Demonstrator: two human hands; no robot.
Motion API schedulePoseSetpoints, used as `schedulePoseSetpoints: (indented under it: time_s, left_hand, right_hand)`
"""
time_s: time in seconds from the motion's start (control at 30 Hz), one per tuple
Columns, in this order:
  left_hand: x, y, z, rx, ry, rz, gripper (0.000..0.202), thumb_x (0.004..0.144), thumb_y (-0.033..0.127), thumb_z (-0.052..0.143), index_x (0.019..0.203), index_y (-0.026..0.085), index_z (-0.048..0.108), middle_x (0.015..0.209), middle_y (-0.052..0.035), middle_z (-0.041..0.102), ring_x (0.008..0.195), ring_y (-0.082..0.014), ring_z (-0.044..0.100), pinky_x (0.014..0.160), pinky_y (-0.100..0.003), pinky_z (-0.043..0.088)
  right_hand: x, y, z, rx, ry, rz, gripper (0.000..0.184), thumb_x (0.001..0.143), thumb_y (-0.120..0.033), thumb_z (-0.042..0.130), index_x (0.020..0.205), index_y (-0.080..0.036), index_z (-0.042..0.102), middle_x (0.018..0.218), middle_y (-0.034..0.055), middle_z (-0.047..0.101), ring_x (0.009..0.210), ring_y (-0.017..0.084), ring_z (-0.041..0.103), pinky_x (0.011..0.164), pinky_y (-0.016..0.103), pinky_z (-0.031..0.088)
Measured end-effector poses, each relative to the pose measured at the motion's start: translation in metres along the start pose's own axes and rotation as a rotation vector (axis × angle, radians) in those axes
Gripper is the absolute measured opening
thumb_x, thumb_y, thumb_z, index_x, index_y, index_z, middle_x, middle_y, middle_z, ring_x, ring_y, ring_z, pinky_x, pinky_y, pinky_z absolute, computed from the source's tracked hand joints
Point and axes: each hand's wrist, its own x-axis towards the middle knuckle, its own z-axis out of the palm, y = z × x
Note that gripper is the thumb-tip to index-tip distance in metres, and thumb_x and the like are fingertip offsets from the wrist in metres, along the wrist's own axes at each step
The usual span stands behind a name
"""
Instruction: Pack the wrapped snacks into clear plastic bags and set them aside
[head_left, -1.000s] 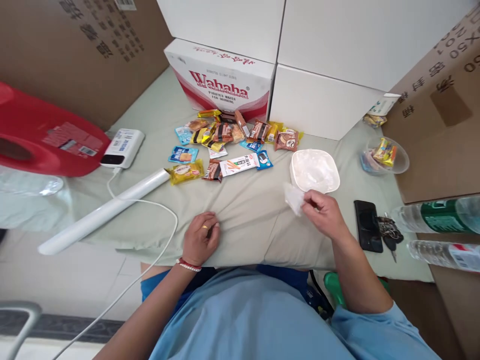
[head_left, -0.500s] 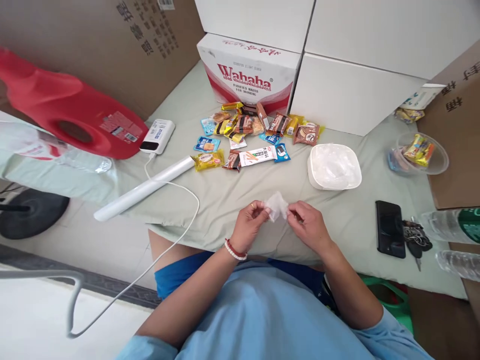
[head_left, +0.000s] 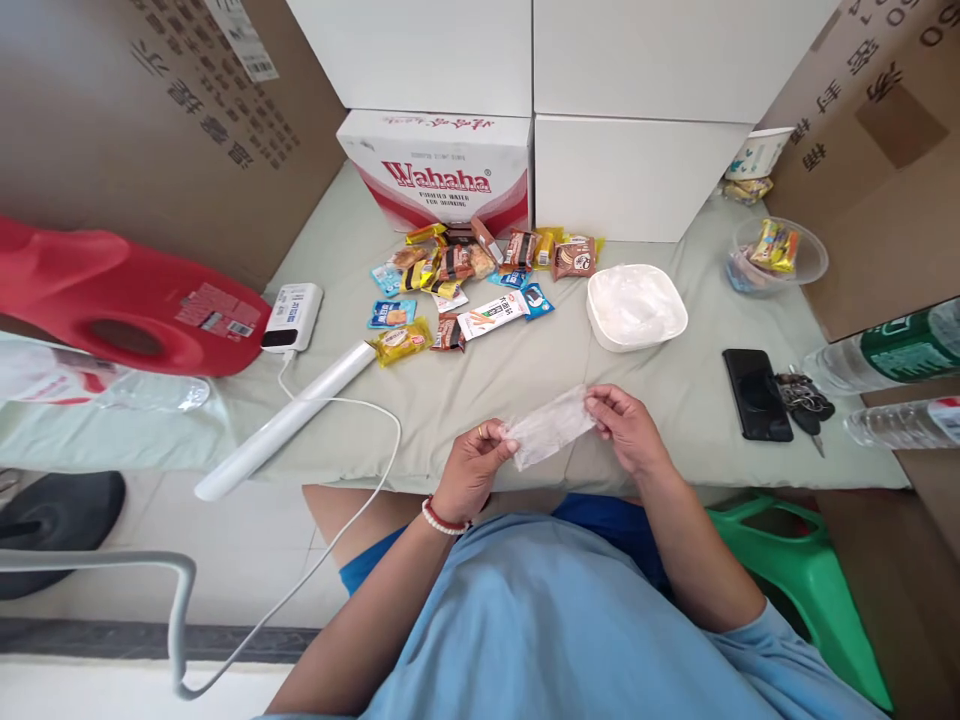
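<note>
A small translucent plastic bag (head_left: pixel 553 428) is stretched flat between my two hands, above the cloth near the table's front edge. My left hand (head_left: pixel 474 462) pinches its left end between thumb and fingers. At the upper right end, my right hand (head_left: pixel 626 425) pinches it the same way. Beyond my right hand stands a white plastic tub (head_left: pixel 637 338) holding similar whitish film. Wrapped snacks (head_left: pixel 454 265) lie in a loose pile farther back, with a long white snack packet (head_left: pixel 493 315) and a yellow packet (head_left: pixel 403 342) at the near side.
A white tube (head_left: pixel 285 422), a cable and a white device (head_left: pixel 292 318) lie left, near a red jug (head_left: pixel 135 300). A phone (head_left: pixel 757 395), keys (head_left: pixel 806 398), bottles (head_left: pixel 911 340) and a clear bowl (head_left: pixel 802 270) are right. Boxes (head_left: pixel 450 170) line the back.
The plastic bag was bunched between my fingers and is now drawn out into a flat strip. My hands have moved farther apart. The head view has shifted.
</note>
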Motion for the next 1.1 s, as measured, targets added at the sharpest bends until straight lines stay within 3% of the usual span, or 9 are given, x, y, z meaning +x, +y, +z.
schedulePoseSetpoints:
  time_s: [0.1,0.2,0.27,0.37,0.67,0.8,0.9,1.0,1.1]
  left_hand:
    - [-0.005,0.000,-0.011,0.185,0.046,0.144,0.041,0.076,0.054,0.083,0.075,0.020,0.060,0.084,-0.0016,0.061,0.077,-0.0143,0.057,0.071,-0.029,0.050]
    - [-0.010,0.000,-0.010,0.509,0.038,0.376,0.025,0.089,0.041,0.072,0.077,0.022,0.062,0.087,-0.0040,0.065,0.082,-0.0170,0.062,0.077,-0.031,0.050]
    - [-0.014,-0.001,-0.006,0.724,0.019,0.505,0.021,0.094,0.034,0.066,0.078,0.022,0.062,0.089,-0.0057,0.067,0.083,-0.0185,0.063,0.078,-0.033,0.049]
    - [-0.017,-0.006,-0.007,0.865,0.021,0.594,0.019,0.096,0.030,0.063,0.079,0.022,0.060,0.088,-0.0058,0.067,0.080,-0.0189,0.062,0.074,-0.033,0.048]
    - [-0.021,-0.010,-0.024,0.593,0.026,0.424,0.027,0.091,0.037,0.070,0.075,0.022,0.056,0.079,-0.0010,0.059,0.073,-0.0152,0.058,0.069,-0.029,0.047]
    - [-0.011,-0.019,-0.035,0.365,0.277,0.178,0.027,0.093,0.046,0.063,0.084,0.022,0.056,0.075,0.0020,0.058,0.067,-0.0133,0.054,0.067,-0.027,0.046]
    - [-0.009,-0.025,-0.049,0.447,0.372,0.080,0.025,0.089,0.044,0.066,0.083,0.021,0.058,0.076,0.0014,0.060,0.067,-0.0145,0.057,0.067,-0.029,0.048]
    - [-0.014,-0.024,-0.054,0.644,0.369,0.187,0.017,0.088,0.037,0.066,0.088,0.020,0.061,0.089,-0.0031,0.061,0.075,-0.0175,0.061,0.068,-0.032,0.051]
    - [-0.019,-0.020,-0.041,0.742,0.274,0.377,0.018,0.093,0.037,0.063,0.101,0.021,0.061,0.103,-0.0077,0.060,0.092,-0.0211,0.063,0.077,-0.036,0.054]
  right_hand:
    - [-0.011,-0.004,0.003,-0.070,0.114,-0.065,0.041,0.075,-0.057,0.080,0.087,-0.021,0.064,0.079,-0.0016,0.058,0.063,0.011,0.045,0.052,0.022,0.036]
    - [-0.026,-0.013,0.025,-0.091,-0.134,0.011,0.042,0.086,-0.064,0.067,0.089,-0.022,0.064,0.077,-0.0002,0.059,0.062,0.012,0.047,0.049,0.023,0.035]
    - [-0.032,-0.017,0.046,-0.097,-0.289,0.046,0.042,0.085,-0.063,0.069,0.096,-0.023,0.066,0.083,0.0008,0.063,0.067,0.014,0.052,0.051,0.023,0.038]
    - [-0.031,-0.016,0.067,-0.093,-0.336,0.036,0.038,0.078,-0.057,0.078,0.087,-0.022,0.066,0.075,-0.0016,0.059,0.067,0.013,0.050,0.056,0.024,0.039]
    - [-0.020,-0.002,0.062,0.052,-0.269,0.237,0.036,0.067,-0.048,0.082,0.073,-0.019,0.062,0.064,-0.0052,0.050,0.055,0.008,0.038,0.049,0.022,0.030]
    - [-0.018,0.000,0.054,0.050,-0.161,0.211,0.022,0.069,-0.037,0.074,0.072,-0.020,0.061,0.065,-0.0042,0.054,0.056,0.009,0.041,0.050,0.021,0.033]
    - [-0.018,0.004,0.044,-0.027,-0.108,0.151,0.021,0.069,-0.037,0.074,0.068,-0.020,0.061,0.079,0.0012,0.066,0.064,0.011,0.050,0.054,0.023,0.042]
    - [-0.020,0.008,0.035,0.009,-0.089,0.140,0.025,0.069,-0.038,0.077,0.066,-0.021,0.059,0.099,0.0063,0.074,0.081,0.017,0.063,0.067,0.028,0.053]
    - [-0.023,0.007,0.031,0.188,-0.128,0.161,0.026,0.071,-0.036,0.079,0.068,-0.022,0.058,0.112,0.0074,0.075,0.103,0.023,0.070,0.085,0.037,0.057]
